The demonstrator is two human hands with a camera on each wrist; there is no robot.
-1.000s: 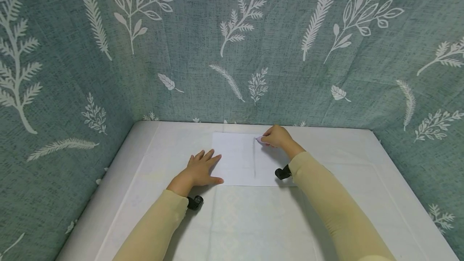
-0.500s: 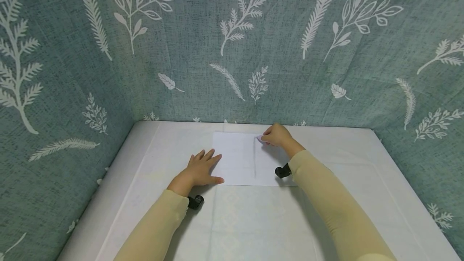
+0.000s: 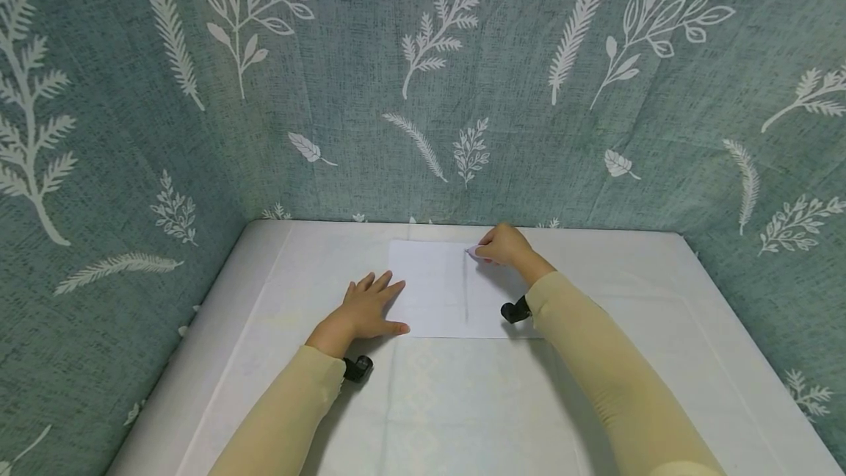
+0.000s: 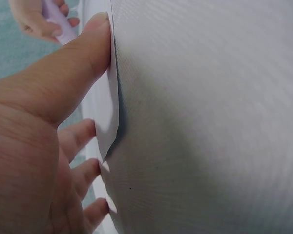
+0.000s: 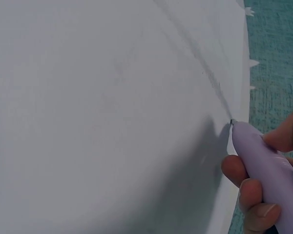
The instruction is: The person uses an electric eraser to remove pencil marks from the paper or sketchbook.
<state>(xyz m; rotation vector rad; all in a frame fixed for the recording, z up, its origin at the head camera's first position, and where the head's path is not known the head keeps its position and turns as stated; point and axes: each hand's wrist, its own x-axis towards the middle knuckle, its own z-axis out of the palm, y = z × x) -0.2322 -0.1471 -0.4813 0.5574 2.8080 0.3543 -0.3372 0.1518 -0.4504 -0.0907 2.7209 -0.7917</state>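
A sheet of white paper lies on the white-covered table, with a faint grey line running down its middle. My left hand presses on the sheet's left side, fingers spread; in the left wrist view the thumb rests at the paper's edge, which stands slightly off the cloth. Near the sheet's far edge my right hand pinches a thick lilac pen-shaped tool. Its small dark tip meets the paper at the end of the grey line, in the right wrist view. Whether it draws or cuts I cannot tell.
White cloth covers the table. Behind its far edge hangs a teal curtain with white leaf prints, continuing along both sides. Black wrist cameras sit under the left wrist and right wrist.
Both hands and the paper hold nearly the same places. The lilac tool's tip stays near the far end of the line, and the whole view shifts very slightly.
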